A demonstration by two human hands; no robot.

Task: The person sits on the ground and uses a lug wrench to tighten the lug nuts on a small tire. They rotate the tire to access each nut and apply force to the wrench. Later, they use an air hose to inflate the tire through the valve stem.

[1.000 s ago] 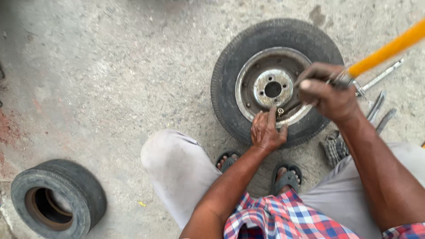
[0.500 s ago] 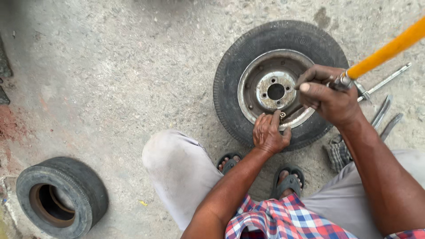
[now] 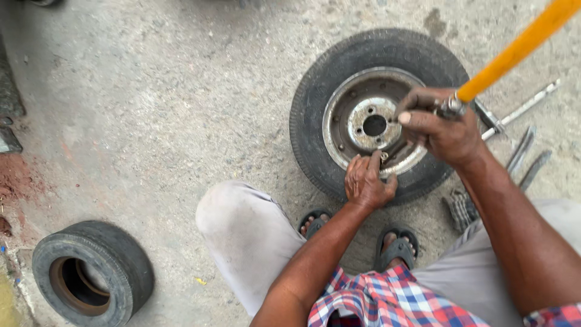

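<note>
Both hands work at a wheel (image 3: 339,79) lying flat on the concrete floor (image 3: 169,103), toward its far right side. The left hand (image 3: 368,181) rests on the near edge of the metal rim (image 3: 345,106), fingers loosely curled with one fingertip pressed at the rim's lip; whether it pinches anything small there cannot be told. The right hand (image 3: 440,130) is closed around the lower end of a tool with an orange handle (image 3: 520,45), which slants up and is cut off at the top right corner; the tool's working tip is hidden under the fist and the rim's shadow. Beyond the wheel, a cross-shaped wrench (image 3: 514,112) and two flat metal bars (image 3: 525,158) lie on the floor, partly covered by the right forearm. A second, smaller tyre (image 3: 115,257) without a rim sits near the floor's bottom left corner. The person's sandalled feet (image 3: 396,248) show between pale trouser knees, half hidden by the arms.
</note>
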